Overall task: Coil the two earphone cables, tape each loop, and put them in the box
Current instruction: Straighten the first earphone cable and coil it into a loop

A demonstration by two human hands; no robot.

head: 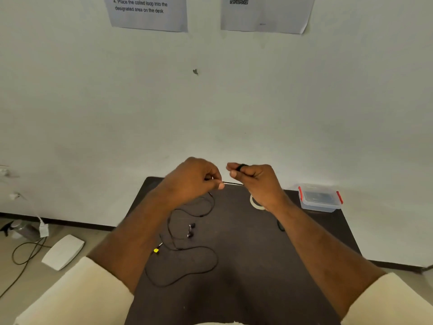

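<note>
Dark brown table (246, 277) pushed against pale wall (210, 102). Two printed sheets taped high on wall: instruction sheet (146, 12) on the left, QR-code sheet (267, 12) on the right. Small dark mark (195, 71) mid-wall.

Left hand (194, 179) raised over far table edge, fingertips pinching black earphone cable (192, 242). Right hand (255, 181) just beside it, fingers curled, cable turns wound around two of them; short taut stretch of cable between both hands. Rest of cable trailing down from left hand, lying in loose loops on table centre; earbuds (191, 229) resting inside the loops, yellow-tagged plug (156, 250) near left table edge.

Tape roll (255, 202) on table, mostly hidden behind right wrist. Clear plastic box (319, 199) with red clips at far right corner, lid on. Small dark item (280, 225) by right forearm, can't tell what.

Floor left of table: white flat panel (63, 252), dark cords (25, 254), grey bottle (23, 228) against skirting.
</note>
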